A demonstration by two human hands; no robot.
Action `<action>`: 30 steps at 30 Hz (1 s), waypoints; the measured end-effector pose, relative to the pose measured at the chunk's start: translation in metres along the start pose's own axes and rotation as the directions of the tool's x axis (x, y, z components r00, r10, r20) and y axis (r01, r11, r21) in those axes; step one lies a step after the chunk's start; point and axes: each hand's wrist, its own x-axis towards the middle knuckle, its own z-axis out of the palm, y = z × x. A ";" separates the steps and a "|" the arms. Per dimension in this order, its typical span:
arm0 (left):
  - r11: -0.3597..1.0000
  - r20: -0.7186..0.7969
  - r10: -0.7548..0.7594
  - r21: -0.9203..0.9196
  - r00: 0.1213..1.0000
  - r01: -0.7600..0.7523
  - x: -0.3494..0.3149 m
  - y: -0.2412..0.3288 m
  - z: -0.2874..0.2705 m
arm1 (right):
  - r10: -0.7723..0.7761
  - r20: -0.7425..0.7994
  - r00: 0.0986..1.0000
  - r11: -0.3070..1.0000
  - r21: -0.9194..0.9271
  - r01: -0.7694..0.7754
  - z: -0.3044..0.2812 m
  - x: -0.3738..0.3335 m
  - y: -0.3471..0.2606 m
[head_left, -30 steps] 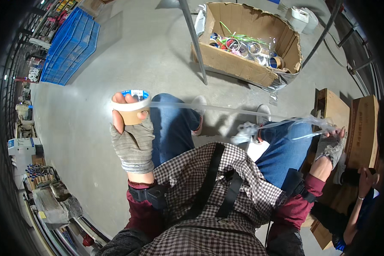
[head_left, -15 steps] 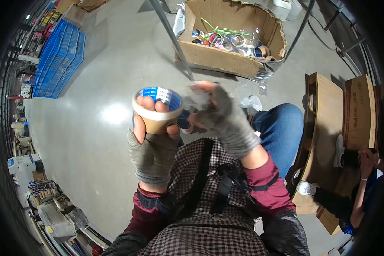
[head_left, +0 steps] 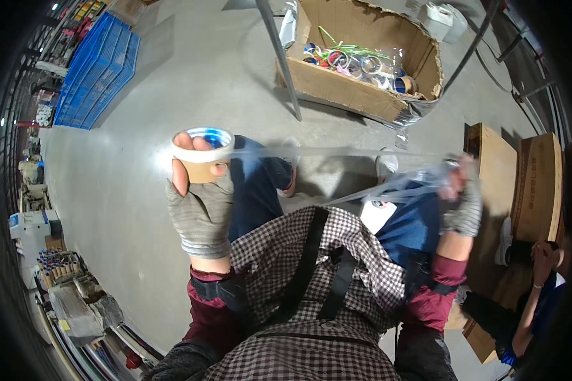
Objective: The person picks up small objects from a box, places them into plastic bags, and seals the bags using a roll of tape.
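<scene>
While left fingers (head_left: 180,178) grip the roll (head_left: 199,170), right fingers (head_left: 454,184), now farther out, clutch film (head_left: 416,180).

Workshop, grey floor (head_left: 124,244), stacked blue crates (head_left: 100,73)

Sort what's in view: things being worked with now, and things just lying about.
In use:
tan, white-rimmed round roll with blue lining, in the left hand;
long translucent plastic strip, stretched from roll to blurred right hand.

Lying about:
stacked blue plastic crates;
white plastic jug;
open brown cardboard box holding rolls and green strips (untouched; any link unclear).
</scene>
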 end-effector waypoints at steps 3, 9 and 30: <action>0.998 0.000 0.058 0.035 0.998 -0.058 0.001 0.012 -0.001 | -0.082 0.038 0.996 0.860 0.508 0.051 -0.090 0.027 -0.018; 0.988 0.009 0.118 0.097 0.993 -0.118 -0.001 -0.002 0.004 | -0.123 -0.114 0.986 0.963 0.224 0.146 -0.038 0.005 -0.002; 0.932 -0.141 0.078 0.362 0.987 -0.022 -0.020 -0.035 0.014 | 0.254 0.570 0.781 0.964 -0.083 -0.252 0.090 -0.046 0.024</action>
